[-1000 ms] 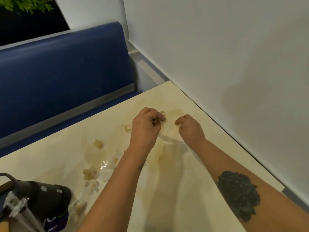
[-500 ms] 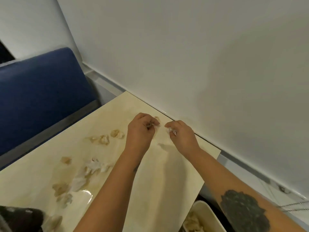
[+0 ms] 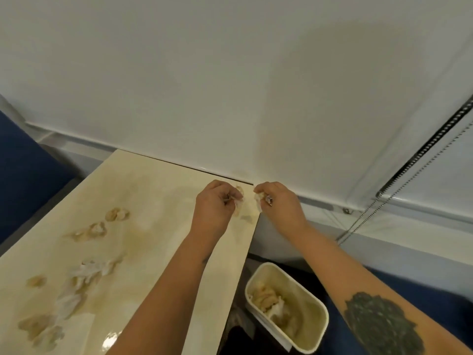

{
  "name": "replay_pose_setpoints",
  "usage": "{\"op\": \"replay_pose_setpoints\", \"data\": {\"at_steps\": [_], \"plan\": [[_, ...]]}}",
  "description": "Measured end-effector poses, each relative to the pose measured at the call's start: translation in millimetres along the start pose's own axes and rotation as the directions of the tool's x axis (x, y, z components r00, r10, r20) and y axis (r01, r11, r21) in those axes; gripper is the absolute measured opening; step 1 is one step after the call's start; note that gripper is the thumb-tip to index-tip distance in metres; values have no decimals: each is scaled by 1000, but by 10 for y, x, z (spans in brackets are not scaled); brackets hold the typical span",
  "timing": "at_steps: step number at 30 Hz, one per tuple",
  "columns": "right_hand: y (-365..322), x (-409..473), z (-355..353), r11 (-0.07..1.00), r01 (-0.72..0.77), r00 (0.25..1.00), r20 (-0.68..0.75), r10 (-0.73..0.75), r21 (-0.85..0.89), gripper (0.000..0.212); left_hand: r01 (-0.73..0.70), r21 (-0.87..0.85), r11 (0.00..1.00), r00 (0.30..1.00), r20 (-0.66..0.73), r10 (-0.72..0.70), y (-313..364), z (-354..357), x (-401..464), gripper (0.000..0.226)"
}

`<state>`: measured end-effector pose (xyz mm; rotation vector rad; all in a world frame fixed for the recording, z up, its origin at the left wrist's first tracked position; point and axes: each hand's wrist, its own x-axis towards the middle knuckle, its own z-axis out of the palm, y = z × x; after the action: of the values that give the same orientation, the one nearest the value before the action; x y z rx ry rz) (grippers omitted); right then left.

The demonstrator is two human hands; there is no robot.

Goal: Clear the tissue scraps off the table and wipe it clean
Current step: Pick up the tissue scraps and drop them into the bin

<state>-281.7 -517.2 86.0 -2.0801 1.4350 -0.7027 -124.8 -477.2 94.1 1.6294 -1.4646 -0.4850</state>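
Note:
My left hand (image 3: 213,210) is over the far right corner of the cream table (image 3: 153,190), its fingers curled round a small tissue scrap (image 3: 239,201). My right hand (image 3: 279,206) hovers just past the table's right edge and pinches another white scrap (image 3: 258,199). The two hands are close together, a small gap between them. Several wet, stained tissue scraps lie on the table's left half: one (image 3: 117,214), another (image 3: 93,230) and a larger white clump (image 3: 87,274). The tabletop looks wet and smeared.
A cream bin (image 3: 311,326) with tissue waste inside stands on the floor below the table's right edge. A white wall runs behind the table. A blue seat (image 3: 23,180) is at the left. A blind's bead chain (image 3: 399,175) hangs at the right.
The view has swung right, bringing the bin into sight and losing the dark bottle. Both hands, still holding scraps, have shifted toward the table's right corner, the right one now past the edge.

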Motion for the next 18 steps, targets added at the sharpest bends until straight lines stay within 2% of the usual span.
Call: {"op": "replay_pose_setpoints", "data": {"at_steps": [10, 18], "plan": [[428, -589, -308, 991, -135, 989, -63, 134, -19, 29, -51, 39, 998, 975, 219, 42, 105, 564, -399, 27], [549, -895, -369, 984, -178, 979, -103, 177, -4, 29, -37, 87, 995, 906, 422, -3, 82, 795, -675, 24]]}}
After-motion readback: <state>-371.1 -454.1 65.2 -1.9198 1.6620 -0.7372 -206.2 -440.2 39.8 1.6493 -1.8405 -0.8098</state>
